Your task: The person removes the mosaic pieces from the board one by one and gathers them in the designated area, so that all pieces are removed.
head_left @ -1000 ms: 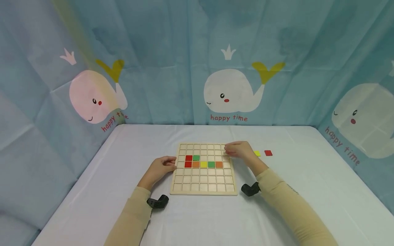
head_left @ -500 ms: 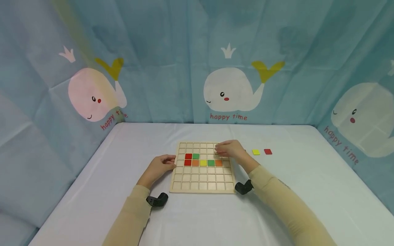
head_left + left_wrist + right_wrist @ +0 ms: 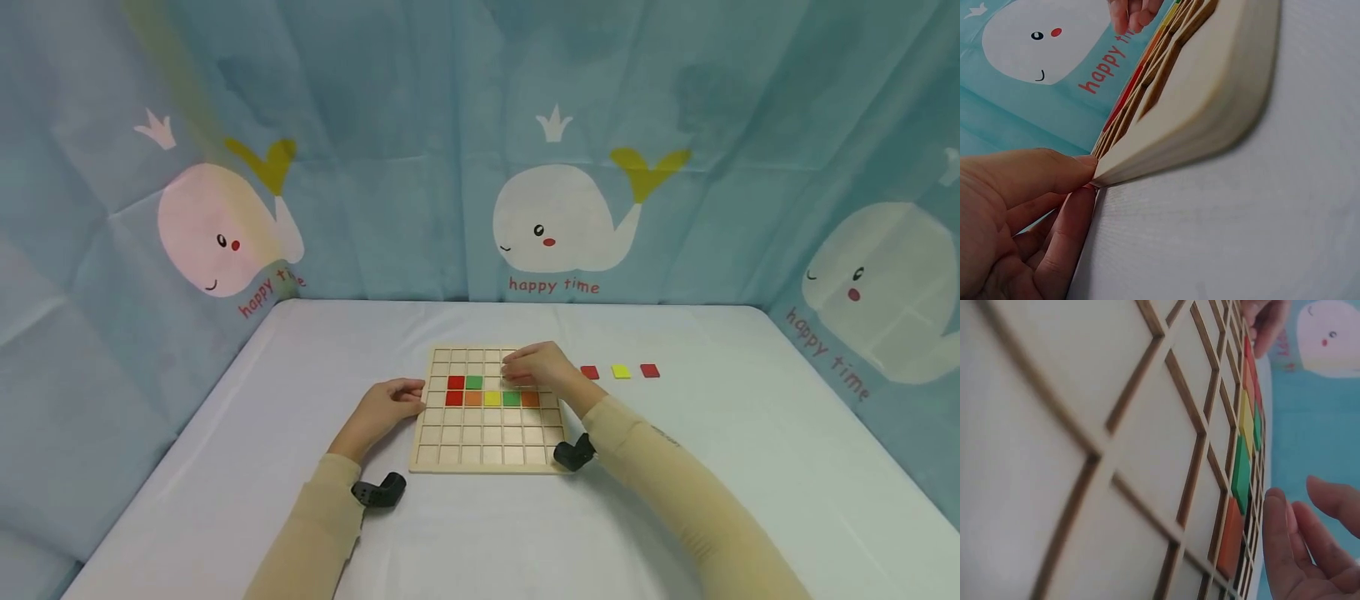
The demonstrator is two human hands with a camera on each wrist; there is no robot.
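Note:
A light wooden grid board [image 3: 491, 460] lies on the table. One row in it holds red, orange [image 3: 473, 398], yellow [image 3: 492, 398], green and orange tiles. Behind its left end sit a red tile [image 3: 456, 382] and a green tile [image 3: 474, 382]. My left hand [image 3: 382, 411] pinches the board's left edge; in the left wrist view the thumb [image 3: 1066, 172] is at the edge with a finger below. My right hand [image 3: 543, 367] hovers over the board's back right part, fingers pointing left. No tile shows at its fingers [image 3: 1277, 537]; I cannot tell whether they hold one.
Right of the board, a red tile [image 3: 590, 372], a yellow tile [image 3: 621, 372] and another red tile [image 3: 650, 371] lie in a line on the white-covered table [image 3: 480, 533]. A blue curtain [image 3: 420, 225] with whale prints hangs behind. Each wrist wears a black camera [image 3: 380, 490].
My right hand has moved left across the back of the board, which uncovers the nearest red tile on the table. The left hand stays at the board's edge.

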